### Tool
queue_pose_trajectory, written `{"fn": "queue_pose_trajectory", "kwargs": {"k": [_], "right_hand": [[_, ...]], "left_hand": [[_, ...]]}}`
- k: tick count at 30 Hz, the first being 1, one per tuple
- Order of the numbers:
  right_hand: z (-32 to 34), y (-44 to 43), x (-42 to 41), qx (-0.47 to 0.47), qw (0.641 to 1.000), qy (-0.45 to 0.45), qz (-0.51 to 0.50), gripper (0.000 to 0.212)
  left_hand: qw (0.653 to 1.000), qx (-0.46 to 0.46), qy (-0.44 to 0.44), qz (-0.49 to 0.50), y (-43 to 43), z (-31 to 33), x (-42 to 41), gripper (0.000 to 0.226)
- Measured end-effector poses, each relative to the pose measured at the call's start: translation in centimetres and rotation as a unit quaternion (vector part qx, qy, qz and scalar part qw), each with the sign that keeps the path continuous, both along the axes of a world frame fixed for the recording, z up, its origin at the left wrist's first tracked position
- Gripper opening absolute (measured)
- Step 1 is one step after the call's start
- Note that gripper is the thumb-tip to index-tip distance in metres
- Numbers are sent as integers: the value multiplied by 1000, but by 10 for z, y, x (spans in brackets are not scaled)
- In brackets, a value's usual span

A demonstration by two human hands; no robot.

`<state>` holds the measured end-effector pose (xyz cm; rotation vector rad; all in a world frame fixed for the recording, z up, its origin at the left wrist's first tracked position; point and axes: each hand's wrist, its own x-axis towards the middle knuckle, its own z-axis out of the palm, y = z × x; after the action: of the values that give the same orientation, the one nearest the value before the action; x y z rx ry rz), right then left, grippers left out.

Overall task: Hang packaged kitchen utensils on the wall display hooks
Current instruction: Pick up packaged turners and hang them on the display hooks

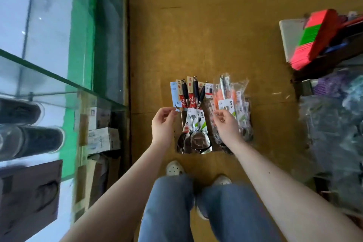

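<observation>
The left grip [164,122] has thumb and forefinger pinched on the lower corner of a pale blue card [173,94]. The card is the label of the leftmost piece in a fan of steel ladles and turners [193,124] lying on the cardboard-covered floor [196,25] at mid-frame. The right grip [225,124] hovers with fingers curled over a clear-wrapped bundle [233,102] of orange-handled utensils just right of the fan; whether it holds the wrapper or only touches it I cannot tell. Both sets lie directly beyond the fingertips, with their long axes running up and down the frame. The hang loops point toward the top and the bowls toward the person's shoes [174,168]. Each hand is nearest its own set. No hooks show, and the lift will probably need the loop ends raised first. A glass case [59,84] fills the left of the frame.
</observation>
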<state>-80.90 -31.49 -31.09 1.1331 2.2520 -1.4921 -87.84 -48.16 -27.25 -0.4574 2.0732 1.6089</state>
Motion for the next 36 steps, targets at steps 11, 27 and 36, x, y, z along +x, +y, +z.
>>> {"fn": "queue_pose_trajectory", "kwargs": {"k": [11,27,36], "right_hand": [[-254,17,-25,-7,1000,1,4,20],[-348,10,-72,182,981,-10,68,34],[-329,17,-75,71,997,28,-4,16]], "left_hand": [[997,-11,-43,-56,45,-246,-32,4],[959,-134,-19,-248,82,-329,-88,19],[892,-224,35,-392,80,-342,-81,37]]}}
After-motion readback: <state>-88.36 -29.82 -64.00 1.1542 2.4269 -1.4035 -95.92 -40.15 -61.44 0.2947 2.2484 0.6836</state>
